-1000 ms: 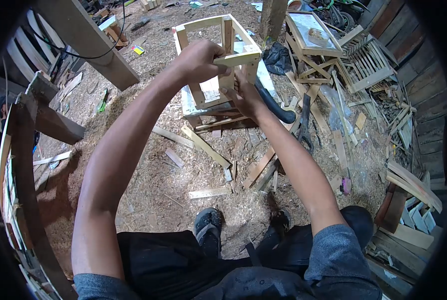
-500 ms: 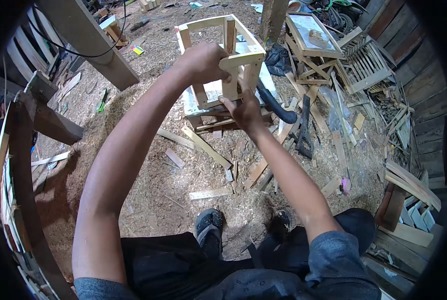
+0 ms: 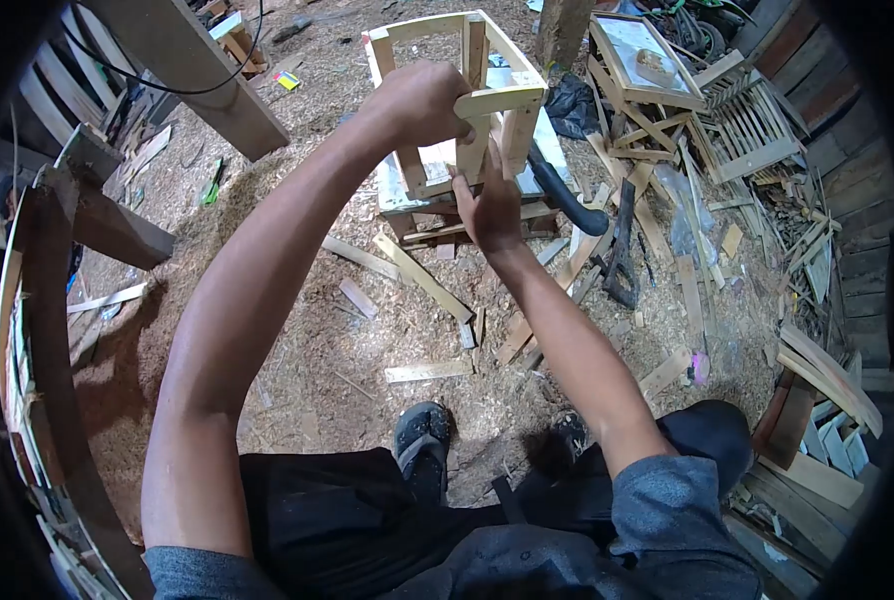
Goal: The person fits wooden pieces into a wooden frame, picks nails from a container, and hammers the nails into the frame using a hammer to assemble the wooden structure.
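Note:
A small wooden frame (image 3: 516, 140) with upright posts and curved top rails stands on a low white-topped bench (image 3: 394, 203). My left hand (image 3: 422, 100) is closed at its near top rail, over the rail's left end. Below it, an upright wooden slat (image 3: 474, 150) runs down the frame's near side. My right hand (image 3: 492, 210) has its thumb and fingers around the lower part of this slat, with the fingers pointing up. Some fingertips of both hands are hidden. A black curved handle (image 3: 572, 208) sticks out from the bench beside my right hand.
Wood shavings and offcuts (image 3: 427, 278) cover the ground. A handsaw (image 3: 620, 250) lies to the right. Farther right stand a small framed table (image 3: 657, 95) and a slatted wooden piece (image 3: 752, 125). Thick posts (image 3: 202, 75) rise on the left.
The whole view has shifted slightly, so the frame and bench appear a little higher and farther right. My right hand's fingers reach more upright along the slat; both hands stay at the frame.

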### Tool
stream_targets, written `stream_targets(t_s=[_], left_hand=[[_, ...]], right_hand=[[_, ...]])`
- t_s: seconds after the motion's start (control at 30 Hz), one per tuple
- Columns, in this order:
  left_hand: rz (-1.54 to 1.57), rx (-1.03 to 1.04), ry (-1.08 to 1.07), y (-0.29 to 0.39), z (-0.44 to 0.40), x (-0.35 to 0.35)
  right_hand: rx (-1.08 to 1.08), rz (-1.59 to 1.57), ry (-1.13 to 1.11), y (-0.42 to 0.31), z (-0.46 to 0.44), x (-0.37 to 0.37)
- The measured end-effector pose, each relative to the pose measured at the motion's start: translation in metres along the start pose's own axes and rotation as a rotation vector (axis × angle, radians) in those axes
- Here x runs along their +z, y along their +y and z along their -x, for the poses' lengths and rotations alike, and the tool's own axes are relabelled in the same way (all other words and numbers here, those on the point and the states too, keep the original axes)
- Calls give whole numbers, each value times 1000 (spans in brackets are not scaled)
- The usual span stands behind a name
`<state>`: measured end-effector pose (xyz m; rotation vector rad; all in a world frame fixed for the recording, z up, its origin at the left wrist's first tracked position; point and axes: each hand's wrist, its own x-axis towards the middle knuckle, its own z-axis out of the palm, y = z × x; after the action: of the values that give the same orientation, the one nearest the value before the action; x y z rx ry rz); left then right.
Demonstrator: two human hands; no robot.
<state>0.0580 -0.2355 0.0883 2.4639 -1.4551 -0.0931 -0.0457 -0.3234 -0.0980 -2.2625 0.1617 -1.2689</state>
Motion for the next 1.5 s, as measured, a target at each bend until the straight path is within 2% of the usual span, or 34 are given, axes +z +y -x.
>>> stream_targets(t_s=[0.1,0.23,0.43,0.67,0.73,0.77,0.87,0.93,1.0,1.07,1.27,1.33,1.4,1.43,1.5], left_hand=[[-20,17,28,-2,0,1],[-4,22,2,-6,-3,2],[-16,53,1,-8,-6,2],[40,65,-37,-12,-11,-2],[364,115,-20,-17,-13,-1],[339,105,-23,-19,-14,2],[260,22,-97,-9,-9,-8],[243,66,-50,-11,-8,1],[42,97,58,-9,-5,6],[82,43,19,-5,-5,3],[53,82,3,-12,-5,1],[162,122,-4,-16,-3,-3],[102,130,-14,-20,-3,-6],[131,126,-22,-23,-3,-7],[191,154,-22,-31,-5,-16]], right_hand=[[-84,-32,-2,4,-3,-5],[-37,-22,-42,4,-1,-6],[-106,8,46,4,-3,-3],[101,-72,-87,-11,-12,-14],[235,-145,-154,-18,-20,-22],[333,-147,-221,-19,-26,-26],[214,-84,-142,-14,-24,-21],[249,-29,-164,-15,-24,-21],[259,-140,-157,-14,-23,-19],[260,-119,-162,-11,-21,-17],[245,-142,-218,-22,-29,-38],[220,-139,-243,-29,-34,-49],[111,-23,-169,-35,-38,-58],[166,-31,-210,-35,-38,-63],[135,-78,-222,-36,-44,-75]])
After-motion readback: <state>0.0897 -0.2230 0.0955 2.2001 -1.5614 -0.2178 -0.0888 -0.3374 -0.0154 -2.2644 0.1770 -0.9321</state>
